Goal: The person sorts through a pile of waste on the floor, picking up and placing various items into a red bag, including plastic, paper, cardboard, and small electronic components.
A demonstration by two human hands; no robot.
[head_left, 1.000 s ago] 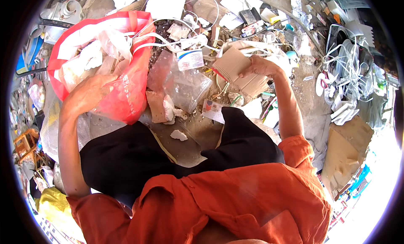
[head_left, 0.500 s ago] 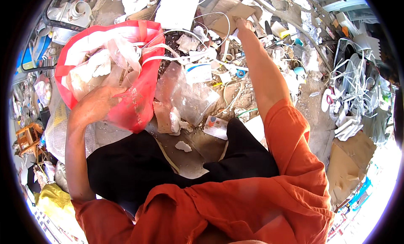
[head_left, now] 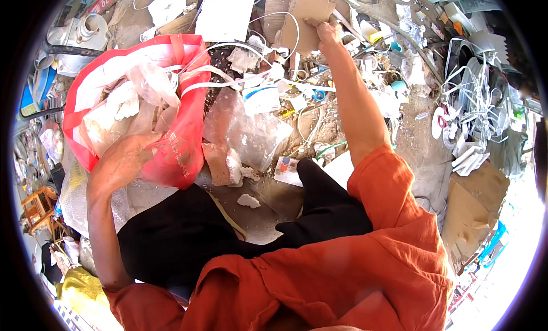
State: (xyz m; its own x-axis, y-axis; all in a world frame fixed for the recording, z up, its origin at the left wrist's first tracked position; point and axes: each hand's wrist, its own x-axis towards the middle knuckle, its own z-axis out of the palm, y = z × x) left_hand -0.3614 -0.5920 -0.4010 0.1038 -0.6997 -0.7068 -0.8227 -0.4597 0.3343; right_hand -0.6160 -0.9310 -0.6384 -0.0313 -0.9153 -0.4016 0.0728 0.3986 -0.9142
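Observation:
A red plastic bag (head_left: 177, 137) stuffed with clear and white plastic scraps stands open at the left. My left hand (head_left: 123, 159) grips its near rim. My right arm stretches far forward, and my right hand (head_left: 326, 31) is closed on a piece of brown cardboard (head_left: 299, 14) at the top of the pile. Crumpled clear plastic film (head_left: 245, 128) lies between the bag and my right arm. My black trousers and orange shirt fill the lower part of the view.
Mixed scrap covers the ground: white sheet (head_left: 225, 17), white wires and straps (head_left: 476, 102), flattened cardboard (head_left: 474, 211) at right, a metal part (head_left: 83, 31) at top left, a small wooden stool (head_left: 37, 208) at left.
My right hand went from the near cardboard piece far forward to the top of the pile, still holding cardboard. My left hand stayed on the red bag.

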